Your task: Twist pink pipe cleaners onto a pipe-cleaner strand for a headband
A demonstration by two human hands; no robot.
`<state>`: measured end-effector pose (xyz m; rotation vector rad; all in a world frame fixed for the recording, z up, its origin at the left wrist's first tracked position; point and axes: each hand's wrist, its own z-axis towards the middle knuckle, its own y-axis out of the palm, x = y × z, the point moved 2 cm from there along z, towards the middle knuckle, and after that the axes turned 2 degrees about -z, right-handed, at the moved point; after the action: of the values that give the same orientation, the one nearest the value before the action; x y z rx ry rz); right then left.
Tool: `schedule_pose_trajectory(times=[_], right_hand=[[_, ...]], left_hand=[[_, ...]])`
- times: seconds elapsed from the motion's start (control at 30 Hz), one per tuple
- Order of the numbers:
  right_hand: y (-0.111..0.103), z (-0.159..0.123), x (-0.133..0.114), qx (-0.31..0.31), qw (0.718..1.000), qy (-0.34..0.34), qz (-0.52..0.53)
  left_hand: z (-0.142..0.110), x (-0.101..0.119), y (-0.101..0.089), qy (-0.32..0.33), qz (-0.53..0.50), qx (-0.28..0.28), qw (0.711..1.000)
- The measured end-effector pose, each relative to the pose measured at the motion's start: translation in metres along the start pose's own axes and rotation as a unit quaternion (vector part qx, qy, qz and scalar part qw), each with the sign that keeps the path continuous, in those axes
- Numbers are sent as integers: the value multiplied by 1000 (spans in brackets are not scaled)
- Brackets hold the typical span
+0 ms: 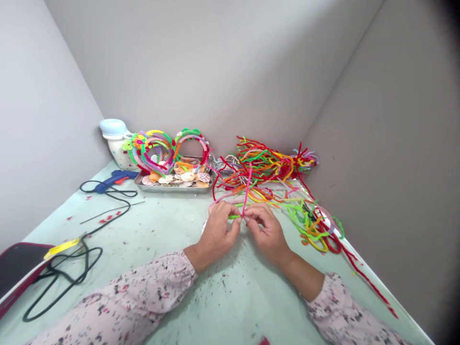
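My left hand (217, 235) and my right hand (268, 232) meet in front of me above the pale green tabletop (230, 306). Between their fingertips, both pinch a green pipe cleaner (234, 216) where it crosses a pink pipe cleaner (246, 189). The pink one stands almost upright, its lower end hidden by my fingers. Just beyond my hands lies a tangled heap of multicoloured pipe cleaners (266, 167), and a looser bunch of green, yellow and red ones (311, 225) sits right of my right hand.
At the back stand a tray of seashells (172, 189), pipe-cleaner hoops (168, 151) and a white jar with a pale blue lid (115, 134). A blue hot glue gun (115, 179) trails a black cord (89, 249) towards a dark red-edged case (17, 273). Grey walls enclose the far sides.
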<state>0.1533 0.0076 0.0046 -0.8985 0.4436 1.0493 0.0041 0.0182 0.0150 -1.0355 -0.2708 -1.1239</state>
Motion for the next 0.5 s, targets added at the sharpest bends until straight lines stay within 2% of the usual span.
schedule_pose_trajectory(times=[0.5], right_hand=[[0,0,4,12,998,-52,-35]], left_hand=[[-1,-1,0,8,-15,-6,1000]])
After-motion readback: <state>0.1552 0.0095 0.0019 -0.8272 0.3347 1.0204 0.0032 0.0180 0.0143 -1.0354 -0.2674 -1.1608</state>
